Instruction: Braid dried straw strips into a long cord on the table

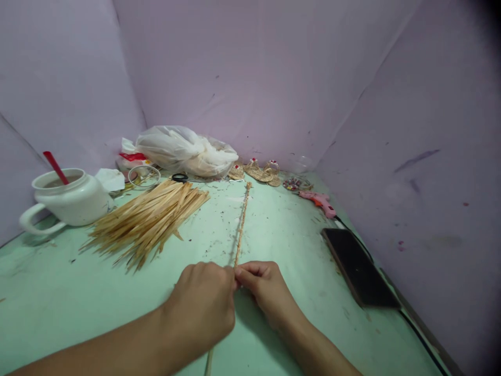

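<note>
Pale lilac paper walls close in the corner I am working in, and below them lies a mint-green table (58, 292) speckled with dark crumbs and fibre scraps. At the lower centre of the frame my left hand (203, 305) is curled into a loose fist, its fingertips pinched on the near end of a long braided straw cord (241, 224). My right hand (266, 290) meets it from the right, thumb and forefinger closed on the same cord, so the two hands touch at the pinch. From there the cord runs straight up the middle of the frame, lying flat on the table, its far tip reaching toward the back wall. A short pale length also shows below my left hand at the bottom edge.

Left of the cord, in the centre left, lies a fanned bundle of straw strips (151, 219), near but not touching it. At far left stands a white pot (68, 201) with a red spoon (55, 167) in it. Behind the bundle sit a clear plastic bag (188, 149), a glass ring (144, 176) and black scissors (180, 177). At the back, small woven straw sandals (260, 172) rest by a bead-filled dish (294, 184). To the right lie a pink glue gun (319, 201) and a dark phone (358, 266) with its cable along the wall.
</note>
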`<state>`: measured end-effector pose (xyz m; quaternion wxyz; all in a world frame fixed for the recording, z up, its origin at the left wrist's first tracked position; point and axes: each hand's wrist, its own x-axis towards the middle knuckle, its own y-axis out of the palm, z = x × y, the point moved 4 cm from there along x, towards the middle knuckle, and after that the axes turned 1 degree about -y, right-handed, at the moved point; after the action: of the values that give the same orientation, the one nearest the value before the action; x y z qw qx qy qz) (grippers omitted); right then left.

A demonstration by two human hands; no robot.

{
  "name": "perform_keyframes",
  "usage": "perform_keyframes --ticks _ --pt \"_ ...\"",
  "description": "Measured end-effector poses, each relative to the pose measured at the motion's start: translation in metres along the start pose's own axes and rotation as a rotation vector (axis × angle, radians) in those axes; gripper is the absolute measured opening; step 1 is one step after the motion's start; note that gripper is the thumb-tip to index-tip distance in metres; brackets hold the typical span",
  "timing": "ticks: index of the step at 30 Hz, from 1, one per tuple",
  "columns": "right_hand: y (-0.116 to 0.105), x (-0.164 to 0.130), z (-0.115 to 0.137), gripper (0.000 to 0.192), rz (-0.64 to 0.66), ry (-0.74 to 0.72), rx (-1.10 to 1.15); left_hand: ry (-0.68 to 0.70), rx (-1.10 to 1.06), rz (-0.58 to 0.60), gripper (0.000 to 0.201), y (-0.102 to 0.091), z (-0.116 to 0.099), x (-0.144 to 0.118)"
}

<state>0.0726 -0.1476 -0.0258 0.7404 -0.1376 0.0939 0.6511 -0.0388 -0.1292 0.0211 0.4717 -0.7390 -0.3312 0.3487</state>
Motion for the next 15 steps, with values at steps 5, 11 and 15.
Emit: perform_keyframes --ticks 5,11,15 --pt "0.005 -0.003 0.001 0.021 0.055 0.095 0.209 0.207 0.059 0.089 0.033 0.025 -0.015 -0.011" --pt "0.002 0.000 0.002 0.022 0.148 0.080 0.290 0.045 -0.467 -0.109 0.026 -0.004 0.006 0.011" --pt "0.001 -0.001 0.004 0.025 0.210 0.095 0.273 -0.272 -0.939 0.058 0.033 -0.006 0.022 0.027"
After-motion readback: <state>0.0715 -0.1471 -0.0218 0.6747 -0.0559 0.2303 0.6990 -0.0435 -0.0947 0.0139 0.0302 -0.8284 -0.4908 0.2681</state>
